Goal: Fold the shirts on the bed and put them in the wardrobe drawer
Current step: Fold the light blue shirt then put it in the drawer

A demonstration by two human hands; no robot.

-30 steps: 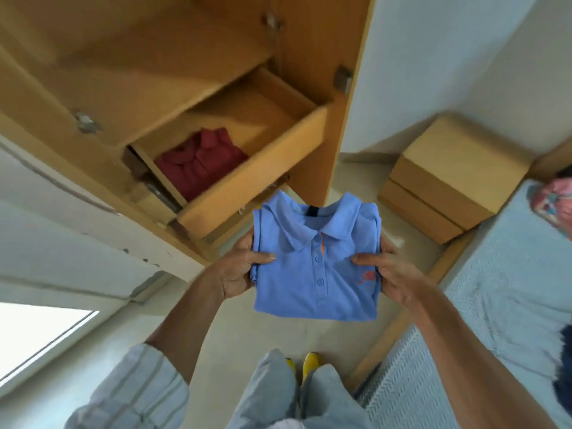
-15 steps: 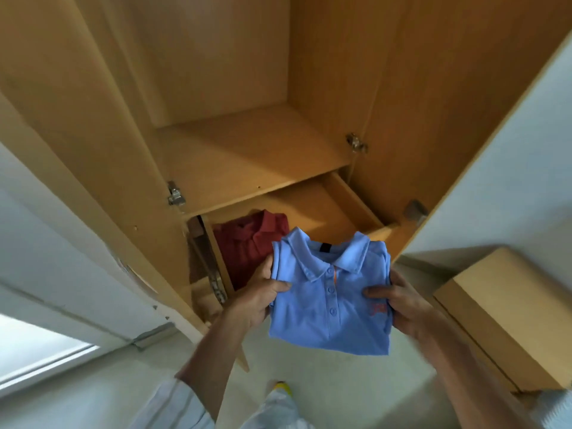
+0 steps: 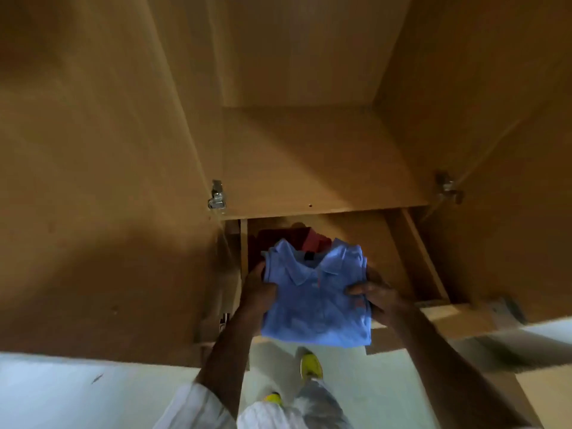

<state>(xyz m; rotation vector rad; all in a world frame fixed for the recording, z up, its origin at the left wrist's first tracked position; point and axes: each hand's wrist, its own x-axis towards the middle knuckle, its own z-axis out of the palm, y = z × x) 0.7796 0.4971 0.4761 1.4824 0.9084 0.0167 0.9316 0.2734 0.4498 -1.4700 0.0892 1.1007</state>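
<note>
I'm holding the folded blue shirt (image 3: 315, 300) over the open drawer (image 3: 399, 258), left hand (image 3: 258, 289) and right hand (image 3: 376, 297) each pinching a side edge. Next I'm guessing it needs lowering onto the red shirt (image 3: 280, 239) past my fingertips. Count: two shirts, one drawer.

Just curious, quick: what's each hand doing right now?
Left hand: grips the folded blue shirt.
Right hand: grips the same shirt's other side.
</note>
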